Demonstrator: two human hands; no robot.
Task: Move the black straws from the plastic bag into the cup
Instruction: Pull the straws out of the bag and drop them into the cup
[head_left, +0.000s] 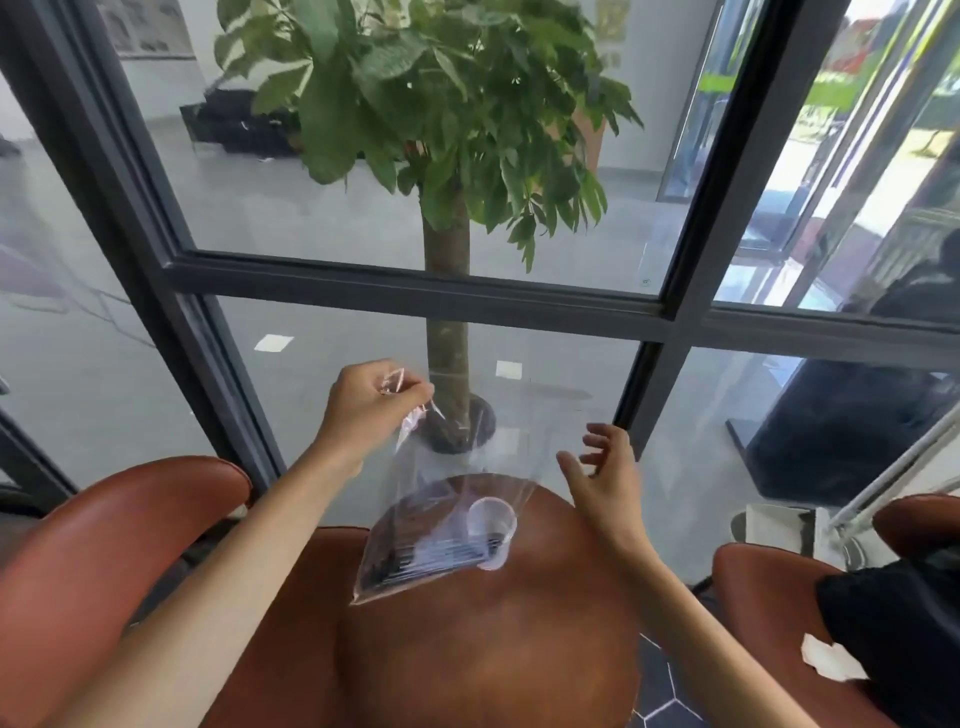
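Note:
A clear plastic bag (447, 483) hangs over the round brown table (488, 649). My left hand (366, 402) pinches the bag's top corner and holds it up. A bundle of black straws (431, 558) lies at the bottom of the bag, close to the tabletop. A clear plastic cup (491, 525) stands on the table and shows through the bag's lower right part. My right hand (605, 467) hovers just right of the bag with fingers spread and holds nothing.
A brown leather chair (104, 535) stands to the left and another (769, 613) to the right with a black cloth (893, 634) on it. A glass wall with dark frames (415, 286) stands close behind the table, with a potted tree beyond it.

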